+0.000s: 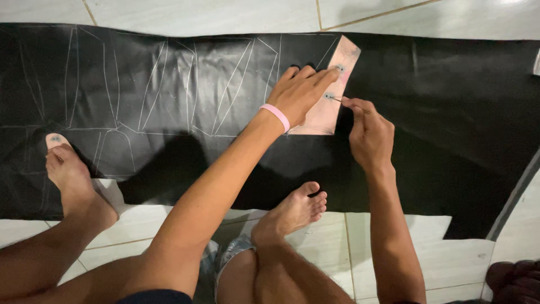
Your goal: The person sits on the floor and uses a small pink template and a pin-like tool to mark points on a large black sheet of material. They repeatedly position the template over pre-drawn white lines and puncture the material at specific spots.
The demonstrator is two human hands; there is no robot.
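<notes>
A wide black sheet of material (450,112) lies flat on the tiled floor, with thin pale outlines drawn over its left half. On it rests a pinkish cardboard template (325,112), long and angled. My left hand (301,90), with a pink band on the wrist, presses flat on the template. My right hand (368,132) pinches a thin marking tool (336,99), whose tip touches the template near a small hole.
My bare left foot (70,174) stands on the sheet's left part, beside another small pinkish piece (54,139). My right foot (295,211) rests at the sheet's near edge. White floor tiles (450,253) surround the sheet. A dark object (514,278) sits at the bottom right.
</notes>
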